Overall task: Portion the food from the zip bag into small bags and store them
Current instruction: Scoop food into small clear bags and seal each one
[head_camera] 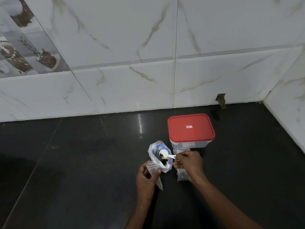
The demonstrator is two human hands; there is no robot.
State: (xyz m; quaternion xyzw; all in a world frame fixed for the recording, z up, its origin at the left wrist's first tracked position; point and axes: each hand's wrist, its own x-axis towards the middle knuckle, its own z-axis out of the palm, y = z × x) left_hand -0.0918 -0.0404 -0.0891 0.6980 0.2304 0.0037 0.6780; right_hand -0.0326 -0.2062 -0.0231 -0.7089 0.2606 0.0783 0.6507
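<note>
White spoon [167,155] pinched by right hand [189,163], small bag [152,167] clutched in left hand [146,178]

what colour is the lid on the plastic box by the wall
Red, with a small label at its centre. The lid shows clearly in the head view, closed on the clear box.
</note>
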